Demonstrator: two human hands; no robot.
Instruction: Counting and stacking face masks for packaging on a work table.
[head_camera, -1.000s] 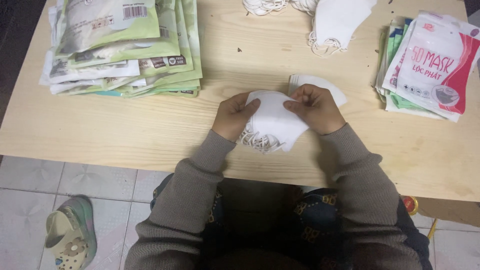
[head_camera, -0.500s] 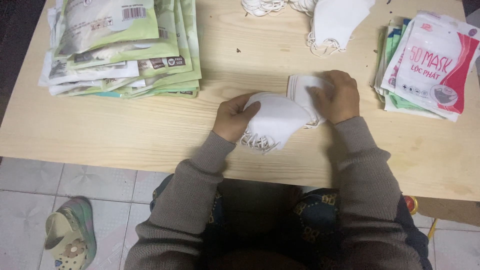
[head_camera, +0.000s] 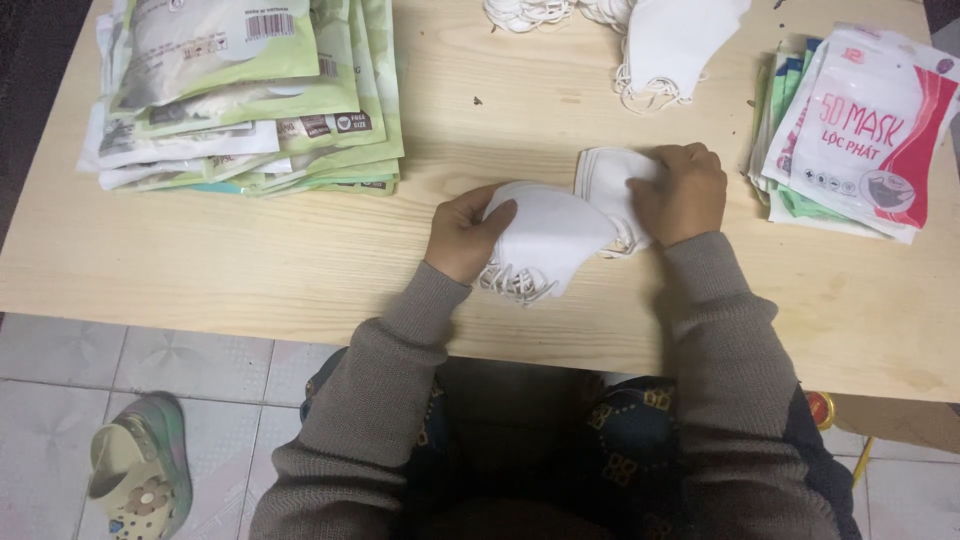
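Note:
My left hand (head_camera: 462, 232) grips a small stack of folded white face masks (head_camera: 548, 240), whose ear loops hang off the lower edge. My right hand (head_camera: 682, 190) rests on top of another folded white mask (head_camera: 605, 182) lying flat on the wooden table (head_camera: 300, 260), just right of the held stack. The fingers of my right hand press down on that mask; whether they grip it I cannot tell.
A pile of green and white flat pouches (head_camera: 240, 90) lies at the back left. A stack of red, white and green pouches (head_camera: 860, 130) sits at the right. More loose white masks (head_camera: 670, 40) lie at the back edge. A sandal (head_camera: 135, 480) is on the tiled floor.
My right hand has left the held stack and moved right and back onto the separate mask on the table. My left hand keeps hold of the stack.

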